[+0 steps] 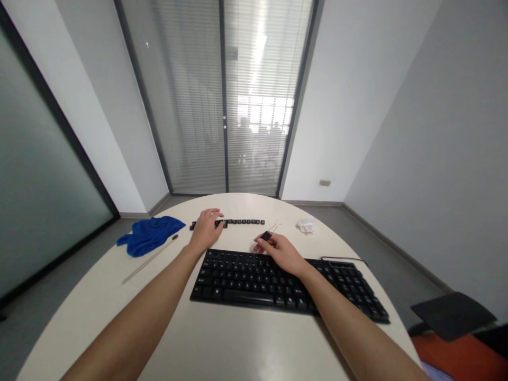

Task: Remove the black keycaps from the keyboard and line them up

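Black, squarish piece (266, 235) in right hand (284, 253)

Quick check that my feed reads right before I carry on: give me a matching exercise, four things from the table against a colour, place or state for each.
Things
1. keyboard
2. row of loose keys
3. cloth
4. tissue

Descriptions
A. blue, bunched up
B. partly hidden by the left hand
C. white, crumpled
D. black, partly hidden by the right forearm

Pairs: 1-D, 2-B, 3-A, 4-C
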A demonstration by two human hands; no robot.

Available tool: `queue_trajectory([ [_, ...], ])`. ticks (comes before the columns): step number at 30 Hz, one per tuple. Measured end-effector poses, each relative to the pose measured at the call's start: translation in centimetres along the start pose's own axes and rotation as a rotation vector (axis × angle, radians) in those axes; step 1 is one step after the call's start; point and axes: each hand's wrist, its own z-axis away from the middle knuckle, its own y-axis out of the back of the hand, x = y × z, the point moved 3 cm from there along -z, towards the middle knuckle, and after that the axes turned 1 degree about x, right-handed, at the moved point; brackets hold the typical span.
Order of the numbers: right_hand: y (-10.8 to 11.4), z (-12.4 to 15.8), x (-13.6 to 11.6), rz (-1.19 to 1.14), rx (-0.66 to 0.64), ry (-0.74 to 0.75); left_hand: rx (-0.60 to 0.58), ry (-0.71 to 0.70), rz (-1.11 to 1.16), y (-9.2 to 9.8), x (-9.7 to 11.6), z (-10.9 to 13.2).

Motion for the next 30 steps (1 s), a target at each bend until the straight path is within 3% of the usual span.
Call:
queue_trajectory([
  [2, 0.3, 0.2, -0.5, 0.04, -0.007, 0.01, 0.006, 0.027, 0.055, 0.6, 0.8, -0.3],
  [4, 0.5, 0.5, -1.0, 0.093, -0.039, 0.012, -0.075, 0.042, 0.139, 1.0, 2.1, -0.5],
  [7, 1.0, 1.0, -1.9, 0.171, -0.079, 0.033, -0.309, 0.044, 0.304, 1.4, 4.9, -0.2],
  [11, 1.3, 1.5, -2.6, 0.242, -0.11, 0.074, -0.617, -0.124, 0.423, 2.7, 9.0, 1.6],
  [13, 1.3, 1.6, -2.7, 0.253, -0.119, 0.089, -0.715, -0.168, 0.438, 3.3, 10.4, 2.7],
  [15, 1.4, 1.7, -2.7, 0.272, -0.123, 0.103, -0.711, -0.182, 0.409, 3.7, 11.2, 3.4],
  [22, 1.7, 1.9, -2.8, 0.368, -0.171, 0.141, -0.539, -0.26, 0.369, 3.4, 12.1, 4.7],
  [30, 1.6, 1.8, -3.2, 0.441, -0.158, 0.221, -0.562, -0.285, 0.329, 3.3, 12.4, 5.1],
])
